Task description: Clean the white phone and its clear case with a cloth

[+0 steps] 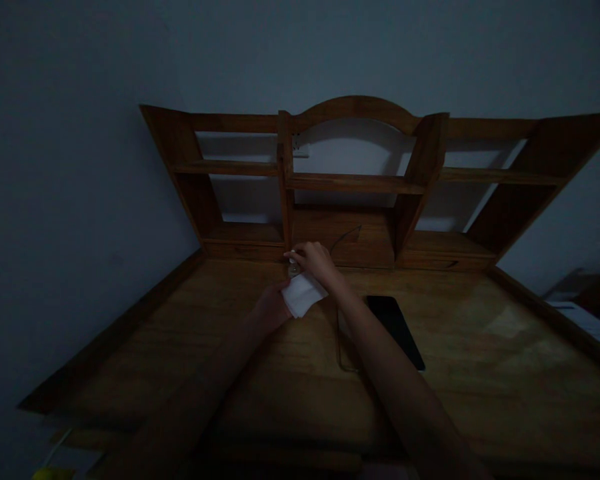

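My left hand (pixel 273 303) grips a folded white tissue or cloth (pixel 303 293) from its left side. Just above the tissue, between my hands, is a small clear, rounded thing (pixel 294 269), perhaps the neck of a small bottle; the dimness hides its kind. At its top, the fingers of my right hand (pixel 316 260) close on a small white piece (pixel 293 256) that looks like a cap. Both hands are over the back of the wooden desk, near the shelf unit. My right forearm passes over part of a dark tablet (pixel 395 330).
A wooden shelf unit (pixel 355 181) with several compartments and small drawers stands along the desk's back. A thin cable (pixel 347 236) runs in front of it, and another cord (pixel 339 343) lies by the tablet. A wall socket (pixel 300 145) shows behind. The desk (pixel 480 347) has raised side edges.
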Tool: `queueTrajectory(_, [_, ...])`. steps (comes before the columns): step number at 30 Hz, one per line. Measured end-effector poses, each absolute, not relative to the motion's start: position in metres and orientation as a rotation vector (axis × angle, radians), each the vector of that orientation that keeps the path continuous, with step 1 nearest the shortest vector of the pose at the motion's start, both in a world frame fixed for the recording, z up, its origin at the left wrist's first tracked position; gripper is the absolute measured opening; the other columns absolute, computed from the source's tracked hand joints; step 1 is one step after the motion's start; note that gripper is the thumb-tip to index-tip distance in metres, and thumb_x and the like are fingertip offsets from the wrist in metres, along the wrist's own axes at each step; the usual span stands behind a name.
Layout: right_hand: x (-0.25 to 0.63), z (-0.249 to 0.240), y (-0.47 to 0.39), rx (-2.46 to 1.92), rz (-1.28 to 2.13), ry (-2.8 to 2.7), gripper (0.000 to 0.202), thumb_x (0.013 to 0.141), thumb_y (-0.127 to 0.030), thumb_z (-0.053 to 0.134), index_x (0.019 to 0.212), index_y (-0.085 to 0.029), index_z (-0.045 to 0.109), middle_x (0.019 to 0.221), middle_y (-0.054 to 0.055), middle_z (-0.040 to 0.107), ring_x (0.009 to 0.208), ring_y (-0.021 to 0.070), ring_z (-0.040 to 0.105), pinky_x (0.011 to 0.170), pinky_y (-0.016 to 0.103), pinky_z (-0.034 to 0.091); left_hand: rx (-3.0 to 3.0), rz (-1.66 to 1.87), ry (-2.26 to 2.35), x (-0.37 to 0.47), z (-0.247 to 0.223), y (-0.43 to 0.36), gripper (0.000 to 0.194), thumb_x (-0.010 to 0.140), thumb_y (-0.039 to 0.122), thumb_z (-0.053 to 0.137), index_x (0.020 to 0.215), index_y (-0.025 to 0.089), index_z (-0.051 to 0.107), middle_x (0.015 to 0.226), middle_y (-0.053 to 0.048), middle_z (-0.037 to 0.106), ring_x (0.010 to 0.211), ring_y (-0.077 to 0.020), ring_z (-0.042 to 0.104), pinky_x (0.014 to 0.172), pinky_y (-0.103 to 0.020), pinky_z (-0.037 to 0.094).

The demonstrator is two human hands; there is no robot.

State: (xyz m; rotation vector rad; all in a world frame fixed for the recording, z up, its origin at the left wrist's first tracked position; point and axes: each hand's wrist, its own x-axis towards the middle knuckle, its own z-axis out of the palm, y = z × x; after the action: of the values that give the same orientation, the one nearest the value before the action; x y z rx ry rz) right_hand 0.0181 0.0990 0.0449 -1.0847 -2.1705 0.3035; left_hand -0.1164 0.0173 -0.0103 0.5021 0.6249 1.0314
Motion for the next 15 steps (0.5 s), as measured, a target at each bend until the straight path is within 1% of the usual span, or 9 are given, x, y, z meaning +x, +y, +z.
queueTrajectory(6, [0.0185, 0.0392, 0.103, -1.092, 0.336, -2.167, 0.028, 0.092, -0.044, 0.062, 0.091, -0.022, 0.078, 0.087, 0.009, 0.077, 0.08, 0.0204, 0.069, 0.067, 0.028, 0.041, 0.493, 1.038, 0.613, -0.1149, -0.0058, 0.0153, 0.028, 0.096, 0.023, 0.043, 0.11, 0.01, 0.063, 0.105, -0.013, 0.071, 0.093, -0.0227, 0.069, 0.091, -0.036, 0.051])
queueTrajectory(12, [0.0208, 0.0357, 0.1063, -1.035, 0.397, -2.143, 0.024, 0.091, -0.038, 0.063, 0.106, -0.024, 0.075, 0.098, 0.007, 0.077, 0.084, 0.0192, 0.069, 0.07, 0.028, 0.045, 0.496, 1.036, 0.617, -0.1129, -0.0027, 0.0137, 0.03, 0.097, 0.023, 0.04, 0.112, 0.008, 0.062, 0.106, -0.013, 0.071, 0.095, -0.0246, 0.068, 0.093, -0.039, 0.05])
queueTrajectory(15, [0.0211, 0.0343, 0.1073, -1.021, 0.422, -2.138, 0.024, 0.09, -0.037, 0.064, 0.107, -0.024, 0.075, 0.097, 0.007, 0.077, 0.083, 0.0199, 0.069, 0.069, 0.029, 0.046, 0.513, 1.03, 0.619, -0.1119, -0.0015, 0.0133, 0.03, 0.096, 0.023, 0.041, 0.112, 0.009, 0.062, 0.107, -0.013, 0.071, 0.096, -0.0243, 0.068, 0.093, -0.038, 0.051])
